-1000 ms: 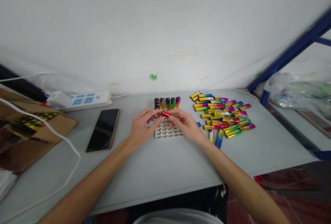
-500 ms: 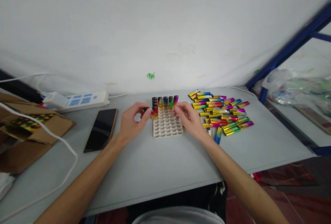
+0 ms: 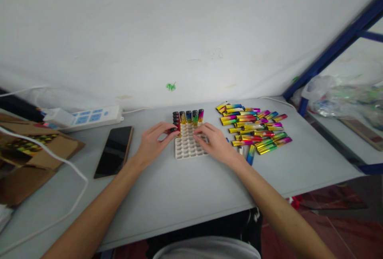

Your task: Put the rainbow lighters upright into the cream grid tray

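Head view: left hand [image 3: 154,139] has a black-topped lighter [image 3: 174,130] pinched thumb-to-index at the tray's left edge; can't tell if it's seated. Right hand [image 3: 217,143] is over the tray's right half, thumb and index close together; can't tell if they grip anything. White tray [image 3: 190,151] sits under and between both sets of fingers, front cells bare. Standing lighters [image 3: 188,116]: row along the back, beyond the fingers, plus a column by the left fingertips. Shiny multicoloured pieces [image 3: 254,125] piled right of the right fingers. Phone [image 3: 114,151] left of the left fingers, cardboard box [image 3: 56,143] farther left.
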Demonstrator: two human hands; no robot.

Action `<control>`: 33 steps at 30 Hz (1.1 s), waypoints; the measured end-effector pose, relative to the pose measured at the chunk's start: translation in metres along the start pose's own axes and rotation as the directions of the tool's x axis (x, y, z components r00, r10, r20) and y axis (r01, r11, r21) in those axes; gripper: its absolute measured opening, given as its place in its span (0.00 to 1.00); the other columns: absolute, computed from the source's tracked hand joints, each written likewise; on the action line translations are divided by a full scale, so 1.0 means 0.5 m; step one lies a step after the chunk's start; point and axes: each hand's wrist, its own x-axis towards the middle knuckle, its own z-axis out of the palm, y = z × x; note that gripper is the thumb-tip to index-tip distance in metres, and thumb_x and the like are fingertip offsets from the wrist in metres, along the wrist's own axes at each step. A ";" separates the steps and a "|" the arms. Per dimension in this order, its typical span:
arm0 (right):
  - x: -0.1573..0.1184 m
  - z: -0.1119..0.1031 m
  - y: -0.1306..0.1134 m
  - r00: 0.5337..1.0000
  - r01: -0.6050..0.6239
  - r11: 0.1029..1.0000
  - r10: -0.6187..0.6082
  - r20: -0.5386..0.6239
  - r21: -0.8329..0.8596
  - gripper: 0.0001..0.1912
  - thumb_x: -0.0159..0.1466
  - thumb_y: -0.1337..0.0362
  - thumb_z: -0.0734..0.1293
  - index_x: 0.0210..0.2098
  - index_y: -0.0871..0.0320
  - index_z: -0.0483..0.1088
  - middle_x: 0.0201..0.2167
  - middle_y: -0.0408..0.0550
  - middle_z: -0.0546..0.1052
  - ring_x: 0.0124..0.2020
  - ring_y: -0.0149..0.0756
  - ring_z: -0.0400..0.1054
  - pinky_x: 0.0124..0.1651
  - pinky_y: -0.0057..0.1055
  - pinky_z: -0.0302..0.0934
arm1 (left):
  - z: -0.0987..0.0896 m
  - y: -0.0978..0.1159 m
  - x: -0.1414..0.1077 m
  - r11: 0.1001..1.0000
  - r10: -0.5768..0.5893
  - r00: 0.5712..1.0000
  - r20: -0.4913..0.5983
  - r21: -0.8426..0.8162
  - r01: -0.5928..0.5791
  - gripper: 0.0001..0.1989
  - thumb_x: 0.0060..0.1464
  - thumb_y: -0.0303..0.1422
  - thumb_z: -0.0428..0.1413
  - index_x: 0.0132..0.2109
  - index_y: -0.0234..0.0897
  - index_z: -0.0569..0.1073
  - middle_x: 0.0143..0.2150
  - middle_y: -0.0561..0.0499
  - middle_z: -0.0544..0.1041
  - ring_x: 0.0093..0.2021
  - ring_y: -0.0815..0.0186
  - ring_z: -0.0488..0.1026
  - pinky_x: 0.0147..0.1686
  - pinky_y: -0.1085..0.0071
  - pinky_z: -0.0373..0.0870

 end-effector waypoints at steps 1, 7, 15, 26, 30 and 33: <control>-0.002 0.002 0.002 1.000 0.011 0.999 -0.011 0.005 -0.038 0.06 0.73 0.60 0.67 0.46 0.55 0.73 0.46 0.54 0.77 0.49 0.45 0.71 0.54 0.43 0.66 | 0.000 0.000 0.000 1.000 -0.004 1.000 0.008 0.002 0.004 0.12 0.65 0.43 0.60 0.43 0.40 0.80 0.38 0.49 0.83 0.35 0.65 0.80 0.37 0.68 0.77; -0.019 0.018 0.009 0.995 0.087 0.990 -0.080 0.060 -0.111 0.23 0.66 0.52 0.74 0.55 0.56 0.72 0.58 0.60 0.71 0.62 0.53 0.65 0.65 0.54 0.62 | 0.001 -0.010 0.003 0.999 -0.036 0.998 0.060 0.000 0.036 0.14 0.65 0.46 0.59 0.44 0.40 0.80 0.38 0.49 0.83 0.35 0.64 0.80 0.39 0.68 0.78; -0.020 0.021 0.003 0.995 0.039 0.996 -0.031 0.095 -0.086 0.22 0.67 0.53 0.73 0.57 0.55 0.71 0.60 0.60 0.69 0.65 0.53 0.62 0.66 0.54 0.63 | 0.024 -0.024 -0.022 0.993 -0.112 0.994 -0.009 -0.026 0.112 0.16 0.62 0.45 0.62 0.51 0.40 0.75 0.41 0.50 0.83 0.36 0.65 0.82 0.41 0.67 0.81; -0.018 0.030 0.007 0.998 0.038 0.992 -0.032 0.055 -0.118 0.22 0.68 0.53 0.72 0.57 0.56 0.71 0.59 0.60 0.70 0.63 0.52 0.64 0.65 0.53 0.64 | 0.038 -0.035 -0.026 0.975 -0.197 0.980 0.019 -0.099 0.198 0.26 0.57 0.48 0.65 0.54 0.39 0.68 0.37 0.52 0.79 0.34 0.62 0.82 0.41 0.61 0.82; -0.009 0.001 -0.004 0.999 0.021 0.995 -0.023 -0.025 -0.100 0.17 0.71 0.55 0.69 0.55 0.57 0.72 0.56 0.59 0.73 0.60 0.48 0.68 0.65 0.48 0.65 | 0.031 -0.023 -0.021 0.981 -0.192 0.981 -0.001 -0.033 0.192 0.25 0.57 0.46 0.64 0.54 0.40 0.67 0.37 0.53 0.79 0.34 0.63 0.80 0.41 0.62 0.81; -0.022 -0.049 -0.025 0.993 -0.010 0.995 -0.002 -0.121 -0.097 0.12 0.74 0.60 0.65 0.54 0.56 0.72 0.49 0.53 0.77 0.50 0.42 0.74 0.57 0.42 0.69 | 0.023 -0.012 -0.018 0.987 -0.161 0.987 -0.005 -0.007 0.160 0.19 0.63 0.41 0.59 0.56 0.40 0.65 0.37 0.53 0.79 0.35 0.65 0.80 0.41 0.65 0.80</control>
